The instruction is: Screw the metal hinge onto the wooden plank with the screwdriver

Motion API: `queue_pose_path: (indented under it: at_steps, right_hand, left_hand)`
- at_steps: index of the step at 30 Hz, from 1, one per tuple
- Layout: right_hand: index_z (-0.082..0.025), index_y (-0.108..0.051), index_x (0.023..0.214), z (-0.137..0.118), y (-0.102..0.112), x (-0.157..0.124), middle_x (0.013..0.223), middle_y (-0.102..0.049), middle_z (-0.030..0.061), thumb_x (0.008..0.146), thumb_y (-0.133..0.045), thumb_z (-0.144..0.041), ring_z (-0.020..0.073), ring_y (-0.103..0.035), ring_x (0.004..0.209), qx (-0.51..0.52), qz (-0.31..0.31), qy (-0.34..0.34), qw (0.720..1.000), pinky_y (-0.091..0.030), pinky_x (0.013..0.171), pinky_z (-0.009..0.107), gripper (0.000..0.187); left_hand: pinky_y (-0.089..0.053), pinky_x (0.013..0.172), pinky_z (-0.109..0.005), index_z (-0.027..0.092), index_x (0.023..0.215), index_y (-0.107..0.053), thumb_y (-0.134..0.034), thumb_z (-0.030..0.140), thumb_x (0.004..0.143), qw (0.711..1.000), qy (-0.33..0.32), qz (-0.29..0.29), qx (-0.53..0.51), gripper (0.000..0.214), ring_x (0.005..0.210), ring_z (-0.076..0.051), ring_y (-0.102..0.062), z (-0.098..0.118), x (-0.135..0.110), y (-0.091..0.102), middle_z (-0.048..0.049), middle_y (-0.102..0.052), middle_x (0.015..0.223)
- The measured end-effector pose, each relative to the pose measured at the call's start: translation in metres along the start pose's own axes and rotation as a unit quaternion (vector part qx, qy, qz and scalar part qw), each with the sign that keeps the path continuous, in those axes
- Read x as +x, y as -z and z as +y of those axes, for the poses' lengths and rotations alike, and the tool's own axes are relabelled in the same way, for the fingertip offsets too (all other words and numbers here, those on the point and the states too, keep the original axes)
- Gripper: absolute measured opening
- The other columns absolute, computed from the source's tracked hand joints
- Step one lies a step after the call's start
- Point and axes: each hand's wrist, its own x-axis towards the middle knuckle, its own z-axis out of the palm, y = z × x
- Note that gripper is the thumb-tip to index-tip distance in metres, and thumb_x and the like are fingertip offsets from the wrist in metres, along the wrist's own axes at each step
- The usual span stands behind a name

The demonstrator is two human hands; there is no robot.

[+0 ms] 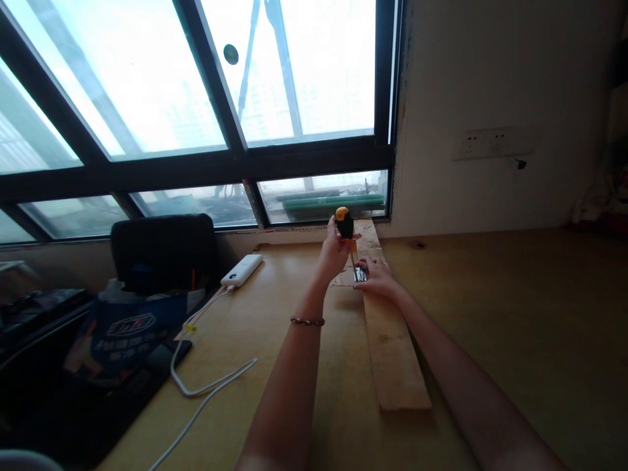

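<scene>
My left hand (335, 254) is closed around a screwdriver (345, 224) with a yellow and black handle. The screwdriver stands nearly upright, its shaft pointing down at a small shiny metal piece (360, 274). Fingers of my right hand (379, 277) pinch that piece on top of a long wooden board (396, 356). The exact kind of metal piece is too small to make out, and whether the tip touches it cannot be told. Another flat piece of wood (370, 241) lies at the board's far end, partly hidden by my hands.
The wooden table (490, 340) meets the wall below the window. To the left lie a white power bank (242, 270) and its white cable (210, 392). A black chair (161, 252) and a blue bag (130, 333) stand past the table's left edge. A wall socket (485, 142) is at right.
</scene>
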Motion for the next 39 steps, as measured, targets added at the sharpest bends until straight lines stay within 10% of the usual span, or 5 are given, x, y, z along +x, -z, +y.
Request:
queue_pose_path:
  at_steps: [13,28,39]
  right_hand:
    - [-0.024,-0.049,0.111,0.003,-0.003,0.0,0.118,-0.054,0.0042,0.052,-0.072,-0.05,0.0266,-0.045,0.104,0.014,0.004,0.004,1.0,-0.033,0.086,0.041,0.068]
    - [-0.025,-0.051,0.11,0.003,-0.001,0.001,0.109,-0.057,0.0038,0.05,-0.073,-0.049,0.024,-0.047,0.1,0.022,0.003,0.002,1.0,-0.034,0.085,0.038,0.068]
    - [-0.026,-0.046,0.114,-0.002,-0.002,-0.002,0.111,-0.058,0.0033,0.052,-0.071,-0.045,0.0267,-0.045,0.104,-0.01,-0.008,-0.006,1.0,-0.032,0.086,0.04,0.069]
  left_hand:
    - [-0.046,0.069,-0.033,0.015,0.092,-0.044,-0.082,0.026,0.038,0.966,-0.044,0.102,0.235,0.068,0.077,-0.02,-0.057,-0.008,0.007,0.003,0.0005,-0.049,0.076]
    - [-0.045,0.076,-0.036,0.017,0.085,-0.043,-0.066,0.008,0.052,0.998,0.044,-0.014,-0.035,0.042,0.086,-0.023,-0.062,0.012,0.0,0.012,-0.0044,-0.063,0.082]
    - [-0.047,0.072,-0.032,0.018,0.086,-0.043,-0.061,0.001,0.054,0.982,0.021,0.165,-0.09,0.04,0.081,-0.02,-0.064,0.042,0.0,0.027,-0.005,-0.064,0.079]
